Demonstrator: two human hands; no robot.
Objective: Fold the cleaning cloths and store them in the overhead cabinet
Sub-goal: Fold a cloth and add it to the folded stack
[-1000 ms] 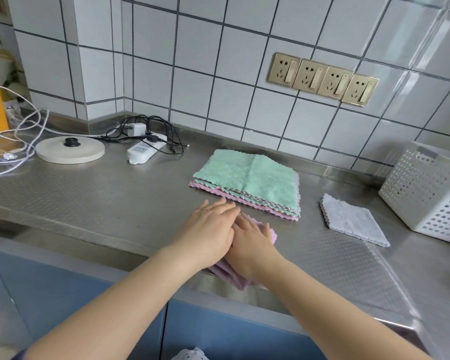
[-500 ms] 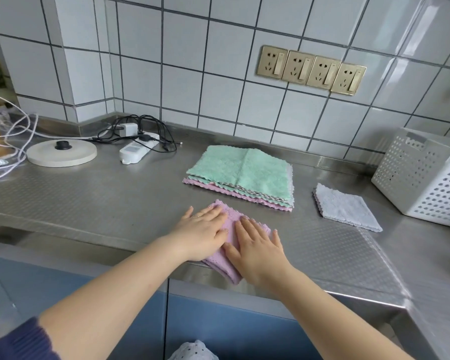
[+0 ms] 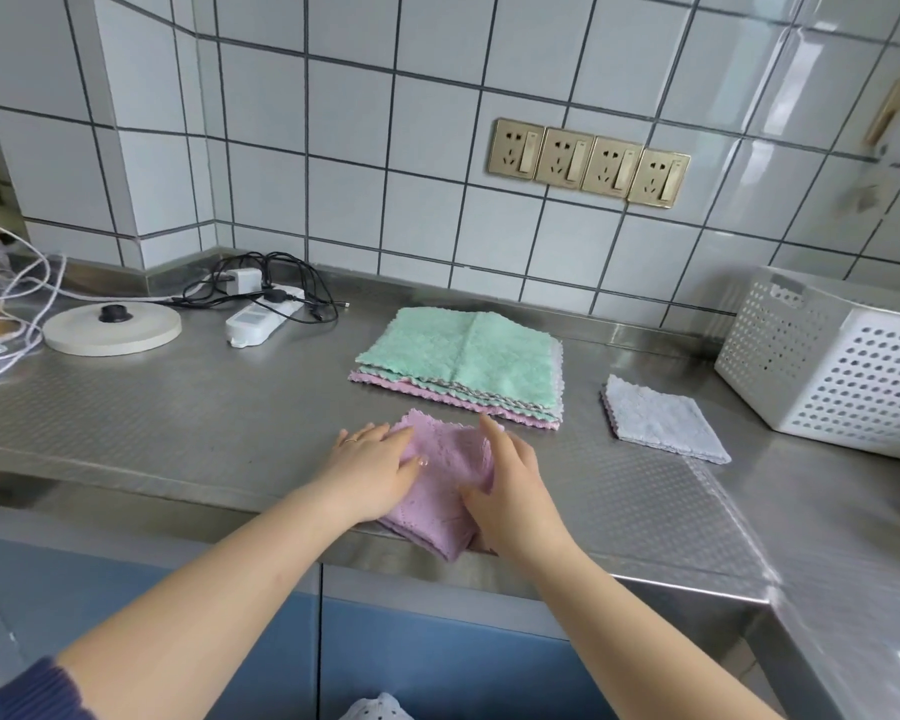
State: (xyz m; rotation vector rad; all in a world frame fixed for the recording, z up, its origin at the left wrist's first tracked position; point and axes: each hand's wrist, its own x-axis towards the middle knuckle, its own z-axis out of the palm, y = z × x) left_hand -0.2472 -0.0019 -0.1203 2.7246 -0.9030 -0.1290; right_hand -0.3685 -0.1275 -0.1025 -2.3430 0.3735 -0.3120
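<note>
Mid-fold on the pink cloth (image 3: 440,491), lying at the counter's (image 3: 178,407) front edge with its near corner hanging slightly over. Half a second ago flattened under two spread palms; now bunched and lifted along its right side. Right hand (image 3: 510,491) no longer flat: fingers curled round the cloth's right edge, thumb tucked under it, raising that edge off the steel. Left hand (image 3: 372,472) pressing the left half down, fingers straight, a ring visible on one. Smoothing apparently over, next fold apparently beginning, most likely right edge over toward the left.

Just behind, close but not touching: stack (image 3: 463,363) of unfolded cloths, green on top, pink at the bottom. To the right, well apart: grey cloth (image 3: 663,420), folded small, probably finished. White basket (image 3: 827,366) beyond it. Overhead cabinet out of view.

Judged progress: early. One cloth apparently done, one in hand, the stack untouched, nothing stored yet. Risk: overhanging corner slipping off the edge if the left palm eases.
</note>
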